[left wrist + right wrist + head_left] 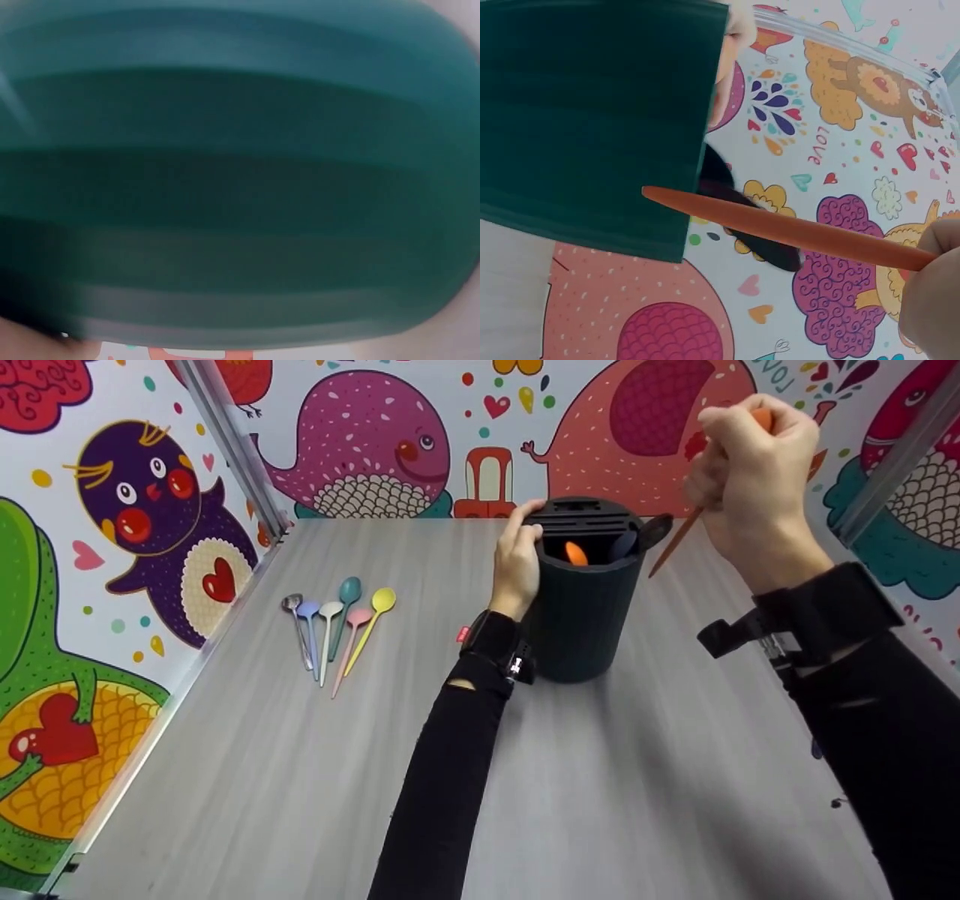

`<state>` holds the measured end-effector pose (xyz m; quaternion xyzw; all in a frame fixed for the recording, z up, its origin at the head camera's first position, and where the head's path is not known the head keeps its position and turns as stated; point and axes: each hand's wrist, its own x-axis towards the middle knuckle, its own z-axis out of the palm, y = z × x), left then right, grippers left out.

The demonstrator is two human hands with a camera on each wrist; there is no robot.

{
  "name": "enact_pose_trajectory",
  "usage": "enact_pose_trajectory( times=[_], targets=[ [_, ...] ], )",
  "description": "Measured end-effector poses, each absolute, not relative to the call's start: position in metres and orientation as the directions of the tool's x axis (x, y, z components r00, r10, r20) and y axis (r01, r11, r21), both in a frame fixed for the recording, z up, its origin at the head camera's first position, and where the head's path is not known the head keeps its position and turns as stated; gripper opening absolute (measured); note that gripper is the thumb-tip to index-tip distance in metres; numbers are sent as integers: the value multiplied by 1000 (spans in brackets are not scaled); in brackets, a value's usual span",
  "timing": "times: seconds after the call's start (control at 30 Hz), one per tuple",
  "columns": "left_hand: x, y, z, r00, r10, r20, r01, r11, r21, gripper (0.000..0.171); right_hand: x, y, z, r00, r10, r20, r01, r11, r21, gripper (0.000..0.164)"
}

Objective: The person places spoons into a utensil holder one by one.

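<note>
A dark green utensil holder (581, 622) with a slotted black top stands upright on the table. My left hand (516, 562) grips its left rim; ribbed green wall (225, 187) fills the left wrist view. Raised right of the holder, my right hand (757, 487) holds an orange spoon-like utensil by its upper end. Its thin orange handle (795, 231) points down toward the holder, and the fist hides most of its top. Inside the holder are an orange utensil (576, 553) and a dark blue one (622, 545). A black spoon (656, 531) leans out over the right rim.
Left of the holder, several long-handled spoons lie fanned on the grey table (225, 780): speckled grey (292, 601), periwinkle (308, 610), white (330, 610), teal (349, 589), pink (359, 617) and yellow (383, 599). Cartoon-printed walls (480, 435) enclose the table.
</note>
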<state>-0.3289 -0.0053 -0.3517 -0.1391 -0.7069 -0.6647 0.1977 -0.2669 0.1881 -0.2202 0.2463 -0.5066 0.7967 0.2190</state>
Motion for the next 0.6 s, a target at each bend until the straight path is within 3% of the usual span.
enact_pose_trajectory(
  times=[0.27, 0.43, 0.6],
  targets=[
    [-329, -6, -352, -882, -76, 465, 460, 78, 885, 48, -269, 177, -201, -788, 78, 611, -568, -475, -672, 24],
    [-329, -5, -352, -884, -76, 461, 455, 81, 887, 48, -276, 169, -198, -775, 90, 626, -594, -439, -674, 9],
    [-329, -4, -352, -884, -79, 461, 456, 76, 887, 48, -284, 162, -206, -759, 103, 643, -628, -379, -680, 9]
  ],
)
